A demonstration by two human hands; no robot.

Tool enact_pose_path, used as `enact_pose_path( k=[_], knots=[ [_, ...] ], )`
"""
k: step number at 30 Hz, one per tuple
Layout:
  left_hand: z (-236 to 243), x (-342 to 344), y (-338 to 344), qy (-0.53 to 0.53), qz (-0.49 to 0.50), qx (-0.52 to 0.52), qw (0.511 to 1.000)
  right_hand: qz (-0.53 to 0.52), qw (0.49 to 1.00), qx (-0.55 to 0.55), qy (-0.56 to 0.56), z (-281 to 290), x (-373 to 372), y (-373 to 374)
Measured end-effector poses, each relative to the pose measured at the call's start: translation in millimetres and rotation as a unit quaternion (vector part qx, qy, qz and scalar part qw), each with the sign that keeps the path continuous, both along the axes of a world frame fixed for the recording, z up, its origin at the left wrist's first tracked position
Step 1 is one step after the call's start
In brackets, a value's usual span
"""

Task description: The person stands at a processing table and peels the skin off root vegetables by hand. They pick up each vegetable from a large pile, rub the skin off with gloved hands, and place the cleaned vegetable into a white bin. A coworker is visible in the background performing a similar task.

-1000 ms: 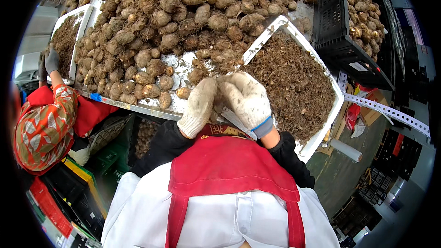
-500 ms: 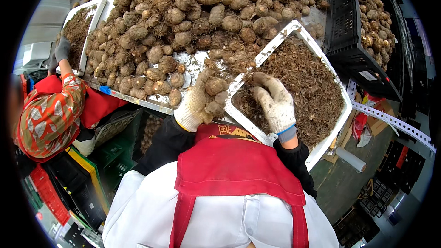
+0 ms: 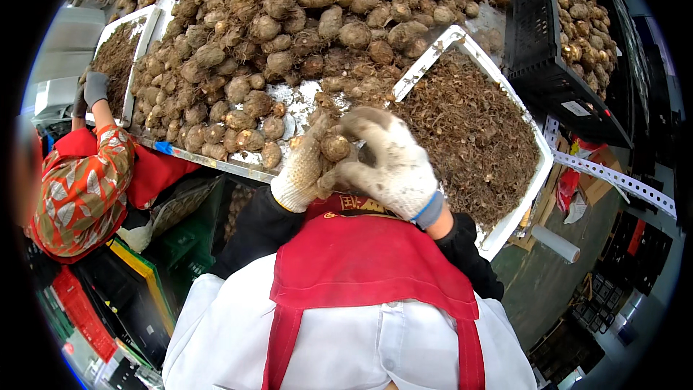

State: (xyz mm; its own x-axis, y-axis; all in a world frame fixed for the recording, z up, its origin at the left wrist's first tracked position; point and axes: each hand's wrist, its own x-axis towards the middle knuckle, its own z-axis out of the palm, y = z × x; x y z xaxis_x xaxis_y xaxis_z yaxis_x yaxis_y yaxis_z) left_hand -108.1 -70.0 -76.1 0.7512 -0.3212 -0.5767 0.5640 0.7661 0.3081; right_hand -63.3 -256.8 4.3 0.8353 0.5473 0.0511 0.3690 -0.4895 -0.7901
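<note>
Both hands are working close in front of the chest, at the near edge of the worktop [image 3: 216, 162]. The left hand [image 3: 303, 170], in a soiled knit glove, is cupping a small round brown bulb [image 3: 336, 148] from the left and below; the right hand [image 3: 390, 162], gloved the same way with a blue cuff, is closing over it from the right, fingers curled across the top. Between them the grip is narrow and the bulb is pinched there, held just above the worktop edge, seemingly so that loose roots and husk can be rubbed off.

The white tray [image 3: 520, 206] just to the right is lying heaped with dry brown roots and husk [image 3: 469, 123]; it is sitting touching the right hand's side, which would be keeping the waste within easy reach.

The bulb heap [image 3: 289, 36] is covering most of the worktop ahead, rootlets and soil clinging to the bulbs. A black crate [image 3: 548, 50] at far right is holding more bulbs.

At left, another person in a red patterned sleeve [image 3: 86, 180] is reaching a grey-gloved hand [image 3: 94, 90] to a second white tray [image 3: 144, 43] of husk. Green and red crates [image 3: 123, 274] are standing below the worktop.
</note>
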Motion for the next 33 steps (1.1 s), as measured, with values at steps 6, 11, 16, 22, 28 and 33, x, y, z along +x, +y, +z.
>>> enact_pose_path(
  k=[6, 11, 16, 22, 28, 33],
  knots=[
    [-12, -5, -1, -0.149, -0.031, 0.113, 0.982, -0.039, 0.999, 0.005, -0.037, -13, -6, 1],
    [31, -6, -2, -0.188, -0.105, 0.328, 0.92, -0.04, 0.992, -0.064, -0.104, -14, -9, 2],
    [32, -4, -2, -0.233, -0.163, 0.459, 0.841, -0.016, 0.992, -0.094, -0.08, -16, -13, 3],
    [39, -4, 7, -0.221, -0.24, 0.409, 0.852, -0.016, 0.998, -0.047, -0.029, -24, -19, -3],
    [34, -13, 10, -0.209, -0.133, 0.317, 0.916, -0.045, 0.998, 0.032, 0.032, -14, -13, -8],
    [39, -9, 9, -0.118, -0.079, 0.115, 0.983, -0.054, 0.997, 0.052, 0.034, -9, -11, -8]
  ],
)
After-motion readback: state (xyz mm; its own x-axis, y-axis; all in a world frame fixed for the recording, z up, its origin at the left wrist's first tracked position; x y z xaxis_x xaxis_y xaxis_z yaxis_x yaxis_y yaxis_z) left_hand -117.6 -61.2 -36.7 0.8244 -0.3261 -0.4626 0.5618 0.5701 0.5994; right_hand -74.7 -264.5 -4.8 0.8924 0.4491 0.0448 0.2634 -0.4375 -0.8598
